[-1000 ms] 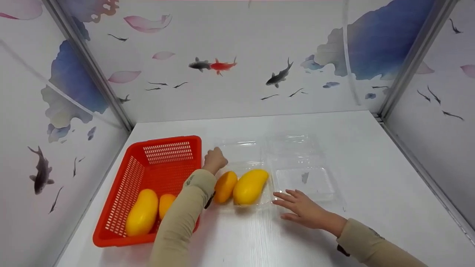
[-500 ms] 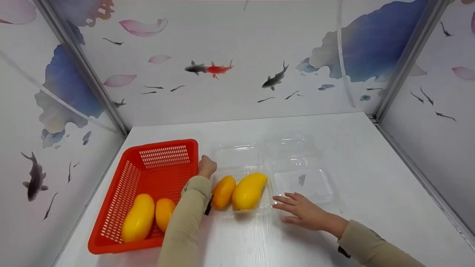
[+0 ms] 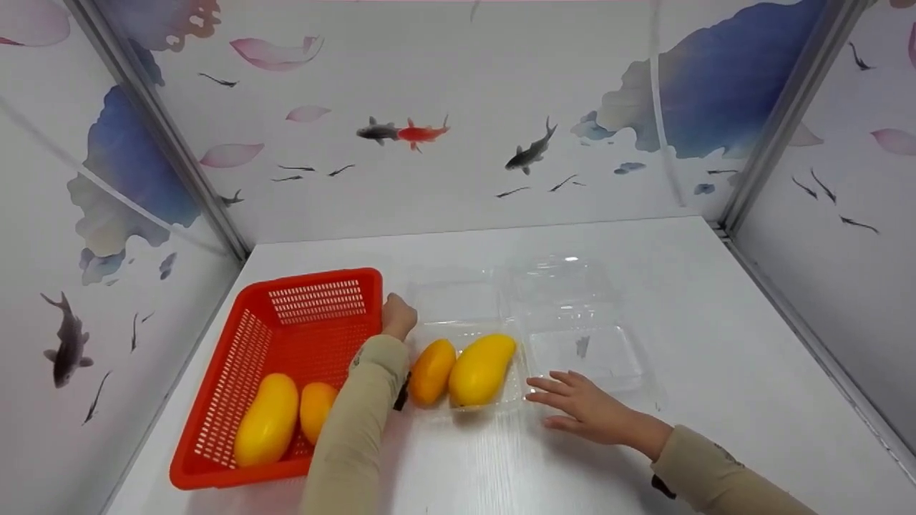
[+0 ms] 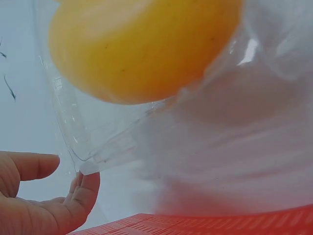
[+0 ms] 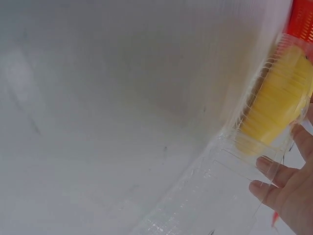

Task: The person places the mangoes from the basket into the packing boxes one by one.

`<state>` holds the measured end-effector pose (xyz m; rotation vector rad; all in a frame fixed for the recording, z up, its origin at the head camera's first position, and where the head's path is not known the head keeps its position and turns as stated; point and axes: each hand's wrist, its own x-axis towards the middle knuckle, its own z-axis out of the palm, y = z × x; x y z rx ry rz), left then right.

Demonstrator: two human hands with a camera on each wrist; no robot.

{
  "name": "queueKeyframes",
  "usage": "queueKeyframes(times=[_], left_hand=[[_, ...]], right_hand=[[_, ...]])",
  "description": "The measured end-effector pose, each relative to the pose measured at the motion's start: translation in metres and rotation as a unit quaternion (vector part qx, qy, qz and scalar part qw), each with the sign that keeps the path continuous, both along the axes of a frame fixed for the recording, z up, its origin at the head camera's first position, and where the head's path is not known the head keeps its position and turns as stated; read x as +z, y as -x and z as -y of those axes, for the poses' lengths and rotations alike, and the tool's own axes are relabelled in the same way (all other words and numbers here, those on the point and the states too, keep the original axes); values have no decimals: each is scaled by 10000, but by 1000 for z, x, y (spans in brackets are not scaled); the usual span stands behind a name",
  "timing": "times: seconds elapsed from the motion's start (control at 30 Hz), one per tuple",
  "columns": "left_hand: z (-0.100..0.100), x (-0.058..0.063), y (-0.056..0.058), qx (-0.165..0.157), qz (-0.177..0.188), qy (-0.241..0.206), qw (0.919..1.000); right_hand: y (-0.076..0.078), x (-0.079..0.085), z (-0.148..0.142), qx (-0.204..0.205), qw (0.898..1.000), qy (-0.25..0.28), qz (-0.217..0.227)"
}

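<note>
Two mangoes, a yellow one [image 3: 483, 370] and a more orange one [image 3: 432, 372], lie in the near half of a clear plastic clamshell box [image 3: 469, 406], whose lid [image 3: 458, 300] is folded back. My left hand [image 3: 398, 316] is between this box and the red basket. In the left wrist view its curled fingers [image 4: 87, 193] are at a corner of the clear plastic, with the thumb a little apart. My right hand [image 3: 590, 408] hovers with spread fingers by the near side of the boxes. Its fingertips [image 5: 264, 164] overlap the clear plastic in the right wrist view.
A red plastic basket [image 3: 372, 286] on the left holds a yellow mango [image 3: 268, 422] and an orange one [image 3: 316, 411], partly covered by my left sleeve. A second open clear box [image 3: 587, 357] is at the right. Printed panels enclose the white table [image 3: 715, 322].
My left hand has moved left and down to the lid's left side, and glints on the lids have shifted. My right hand stays almost still. The head view has shifted slightly.
</note>
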<state>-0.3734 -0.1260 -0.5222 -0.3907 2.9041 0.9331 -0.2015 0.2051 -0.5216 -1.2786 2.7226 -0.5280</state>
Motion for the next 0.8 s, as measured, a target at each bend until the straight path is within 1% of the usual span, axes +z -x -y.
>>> queueKeyframes(times=[0.03, 0.07, 0.13, 0.2, 0.3, 0.33, 0.43, 0.47, 0.53, 0.6, 0.7, 0.8], left_hand=[[2, -8, 6, -23, -29, 76, 10000], [4, -13, 9, -47, -83, 135, 9999], [4, -12, 5, -38, -184, 162, 9997], [-3, 22, -19, -108, 112, -27, 9999], [-13, 65, -55, -231, -7, -219, 9995], [-13, 69, -60, -322, -42, -277, 9991], [-12, 75, -62, -340, 49, -531, 9980], [-10, 74, -60, -328, 76, -597, 9976], [-6, 68, -52, -326, 53, -655, 9973], [-6, 74, -51, -223, 45, -647, 9976], [-6, 83, -48, -148, -112, -287, 9994], [-7, 92, -48, 111, -294, -645, 9974]], right_hand=[[0, 0, 0, 15, 10000, 25, -41], [0, -1, -1, 23, 10000, 59, -65], [0, -1, -2, 20, 9999, 127, -92], [0, -1, -4, -63, 9999, 126, -44], [0, -1, -7, -153, 9998, 143, 19], [-1, -1, -8, -170, 9997, 155, 25], [-1, -2, -10, -195, 9997, 153, -35], [0, -2, -11, -205, 9996, 152, -71], [0, -3, -11, -217, 9996, 142, -87], [1, -3, -11, -237, 9996, 129, -65], [0, -1, -11, -287, 9995, 95, 39], [-1, 0, -11, -307, 9994, 100, 96]])
